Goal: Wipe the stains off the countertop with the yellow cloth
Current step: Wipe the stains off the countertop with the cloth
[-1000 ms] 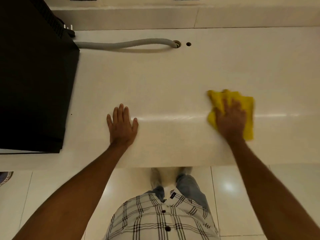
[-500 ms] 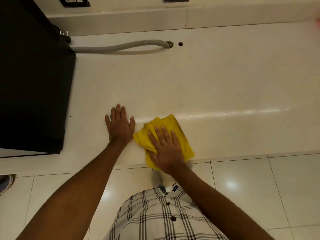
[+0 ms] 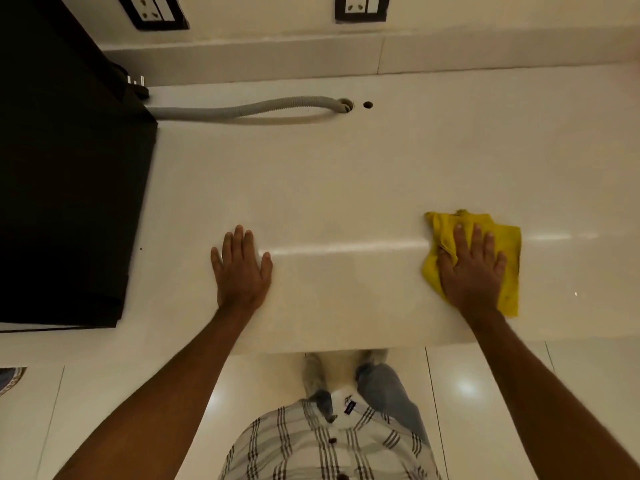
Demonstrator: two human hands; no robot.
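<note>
**Right hand flat on the cloth near the front edge**

The right hand [image 3: 471, 268] lies with fingers spread flat on the crumpled yellow cloth [image 3: 509, 268], pressing it onto the glossy cream stone desk [image 3: 346, 188] near the front edge, toward the right side. Its grip is open, not closed around the cloth. The left hand [image 3: 240, 271] rests open and flat on the desk, well apart from the cloth, near the large black appliance [image 3: 65, 188].

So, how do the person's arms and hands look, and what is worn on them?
Both forearms are bare up to the picture's edge: no sleeves show. The left hand and right hand wear no gloves, and I see no rings, watch or bracelet. Lower down, a white shirt with dark checks and dark buttons shows.
</note>
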